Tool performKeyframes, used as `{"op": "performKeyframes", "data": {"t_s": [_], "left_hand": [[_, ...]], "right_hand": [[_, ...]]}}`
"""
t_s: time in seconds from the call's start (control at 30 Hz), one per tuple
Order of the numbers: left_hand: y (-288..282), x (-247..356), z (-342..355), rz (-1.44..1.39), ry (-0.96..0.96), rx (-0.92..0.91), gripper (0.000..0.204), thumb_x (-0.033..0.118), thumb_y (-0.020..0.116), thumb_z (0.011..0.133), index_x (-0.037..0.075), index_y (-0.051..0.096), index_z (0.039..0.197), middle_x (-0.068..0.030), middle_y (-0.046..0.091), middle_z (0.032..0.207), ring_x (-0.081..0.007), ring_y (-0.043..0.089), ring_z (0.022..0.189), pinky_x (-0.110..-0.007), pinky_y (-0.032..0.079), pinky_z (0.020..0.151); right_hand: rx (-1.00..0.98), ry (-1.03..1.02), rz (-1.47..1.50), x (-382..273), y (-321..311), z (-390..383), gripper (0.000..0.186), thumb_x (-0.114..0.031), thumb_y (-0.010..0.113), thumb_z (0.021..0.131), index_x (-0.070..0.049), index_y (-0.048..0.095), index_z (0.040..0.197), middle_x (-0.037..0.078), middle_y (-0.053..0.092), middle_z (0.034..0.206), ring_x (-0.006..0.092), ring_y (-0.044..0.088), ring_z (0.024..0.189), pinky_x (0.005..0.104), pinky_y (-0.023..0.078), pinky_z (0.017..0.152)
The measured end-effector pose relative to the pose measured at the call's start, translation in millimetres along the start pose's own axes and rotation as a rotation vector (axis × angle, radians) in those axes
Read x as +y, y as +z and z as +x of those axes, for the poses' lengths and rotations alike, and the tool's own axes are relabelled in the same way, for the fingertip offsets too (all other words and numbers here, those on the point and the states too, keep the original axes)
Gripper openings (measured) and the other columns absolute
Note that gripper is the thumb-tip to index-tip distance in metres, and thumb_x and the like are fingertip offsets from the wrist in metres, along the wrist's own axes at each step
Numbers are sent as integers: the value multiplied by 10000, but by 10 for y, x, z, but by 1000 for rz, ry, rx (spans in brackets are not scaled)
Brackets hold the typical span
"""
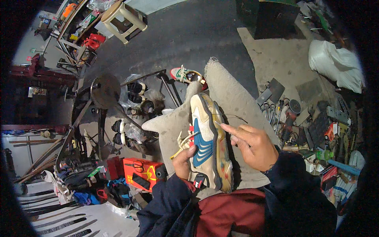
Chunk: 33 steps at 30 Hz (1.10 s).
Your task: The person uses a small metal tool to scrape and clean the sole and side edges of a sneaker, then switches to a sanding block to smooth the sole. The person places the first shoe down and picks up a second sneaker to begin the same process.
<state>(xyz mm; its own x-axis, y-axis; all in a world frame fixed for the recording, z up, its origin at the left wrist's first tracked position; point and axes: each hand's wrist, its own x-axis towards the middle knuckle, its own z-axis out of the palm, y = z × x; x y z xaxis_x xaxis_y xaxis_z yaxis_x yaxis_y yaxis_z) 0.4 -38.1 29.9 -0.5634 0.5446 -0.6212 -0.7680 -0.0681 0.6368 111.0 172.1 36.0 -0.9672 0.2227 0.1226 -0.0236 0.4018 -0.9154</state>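
A cream sneaker with blue stripes, red tabs and yellowish lace [204, 144] lies sole-side to the right on a worn beige cloth [229, 79] over my lap. My left hand [182, 162] grips the shoe at its lace side, fingers partly hidden beneath it. My right hand [254, 146] is closed, index finger angled toward the sole edge, on what looks like a thin needle-like tool [218, 123] at the midsole. A dark thread or wire [237, 117] loops out from that spot. The yellowish sole shows red marks.
Beyond the cloth sits another colorful sneaker [183, 75]. Left are a black metal stand [104, 91], dark shoes [136, 93] and an orange box [142, 172] with scissors on it. Right are scattered hand tools [284, 118] and a white sack [335, 65]. A plastic stool [122, 19] stands at upper left.
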Motion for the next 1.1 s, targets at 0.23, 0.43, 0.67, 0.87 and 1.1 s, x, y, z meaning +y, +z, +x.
{"op": "performKeyframes", "data": {"t_s": [0.23, 0.43, 0.67, 0.87, 1.1], "left_hand": [[94, 77, -53, 23, -106, -89, 717, 308, 584, 903, -10, 412, 1523, -224, 569, 1444, -370, 608, 1277, -510, 455, 1126], [64, 85, -86, -36, -256, -396, 611, 174, 581, 985, -6, 391, 1538, -167, 549, 1467, -285, 549, 1349, -422, 427, 1153], [-122, 26, 135, 464, -80, -515, 566, 202, 655, 1010, 10, 448, 1501, -105, 581, 1425, -182, 553, 1292, -349, 428, 1116], [-204, -9, 188, 583, 34, -516, 507, 132, 627, 1003, 23, 473, 1474, -91, 595, 1396, -194, 563, 1266, -357, 433, 1109], [-312, -58, 281, 741, 180, -556, 404, 201, 613, 1027, 13, 572, 1382, -109, 644, 1326, -203, 600, 1223, -345, 447, 1104]], "right_hand": [[-42, 18, -31, -23, -64, 57, 506, 80, 557, 864, -2, 622, 1359, 228, 624, 865, 389, 657, 768, 450, 530, 701], [-129, 39, -30, -26, -213, 110, 468, 100, 502, 939, -24, 635, 1370, 138, 615, 791, 206, 615, 677, 314, 510, 658], [-291, 337, 90, -143, -446, 325, 353, 17, 550, 984, -31, 693, 1303, 91, 667, 787, 128, 607, 704, 290, 504, 675], [-379, 338, 1, -97, -513, 578, 280, -75, 606, 966, -57, 741, 1211, 122, 677, 696, 185, 642, 604, 344, 526, 622], [-332, 176, 0, -124, -427, 816, 227, -33, 666, 917, -55, 766, 1120, 202, 748, 857, 257, 763, 770, 360, 573, 677]]}}
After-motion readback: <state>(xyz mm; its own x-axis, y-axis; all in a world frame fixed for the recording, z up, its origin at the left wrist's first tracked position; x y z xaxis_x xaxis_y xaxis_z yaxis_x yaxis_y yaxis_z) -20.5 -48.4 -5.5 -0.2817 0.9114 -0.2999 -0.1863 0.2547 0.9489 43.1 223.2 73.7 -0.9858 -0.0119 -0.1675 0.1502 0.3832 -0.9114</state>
